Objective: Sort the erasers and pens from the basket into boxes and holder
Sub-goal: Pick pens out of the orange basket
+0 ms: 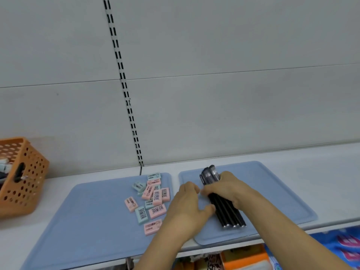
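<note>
White shelf (97, 178): orange basket (25, 184), two blue mats (91, 221)

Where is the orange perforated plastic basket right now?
In the head view, the orange perforated plastic basket sits at the far left edge on the white shelf, left of the blue mat that holds the erasers.
</note>
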